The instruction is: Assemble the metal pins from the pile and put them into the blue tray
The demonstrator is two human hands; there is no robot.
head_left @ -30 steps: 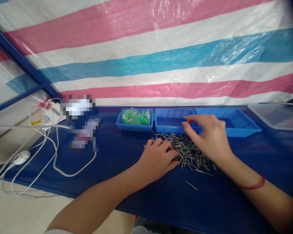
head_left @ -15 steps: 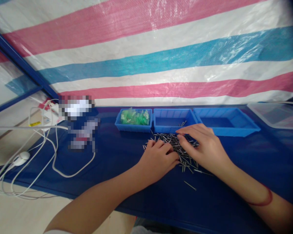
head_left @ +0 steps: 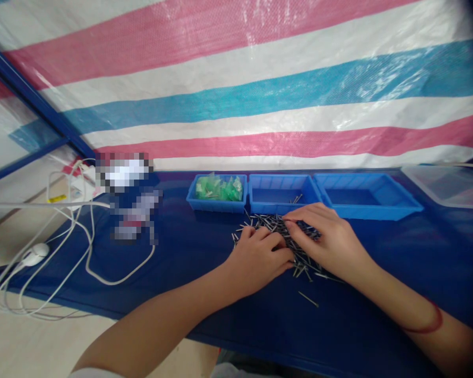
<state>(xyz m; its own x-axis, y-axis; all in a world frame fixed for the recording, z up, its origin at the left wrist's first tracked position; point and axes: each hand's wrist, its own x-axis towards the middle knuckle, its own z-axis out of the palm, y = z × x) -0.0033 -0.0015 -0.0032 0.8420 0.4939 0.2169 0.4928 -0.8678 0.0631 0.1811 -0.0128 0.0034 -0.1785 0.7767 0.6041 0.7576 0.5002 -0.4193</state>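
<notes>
A heap of thin metal nails (head_left: 304,251) lies on the blue table, just in front of the blue bins. My left hand (head_left: 260,257) rests on the heap's near left side, its fingers curled down among the nails. What those fingers grip, if anything, is hidden. Over the right part of the heap is my right hand (head_left: 327,236), thumb and forefinger brought together at its upper edge. Whatever sits between these tips is too small to make out. One loose nail (head_left: 308,299) lies apart, nearer the table's front edge.
Behind the heap stand a bin (head_left: 216,206) of green plastic packets, a middle bin (head_left: 284,206) with a few nails, and a right-hand bin (head_left: 372,212). A clear plastic lid or box (head_left: 449,186) is at the far right. White cables (head_left: 89,247) trail over the left side.
My right thumb and forefinger have closed together at the heap. My left hand has shifted slightly to the right, still with curled fingers among the nails.
</notes>
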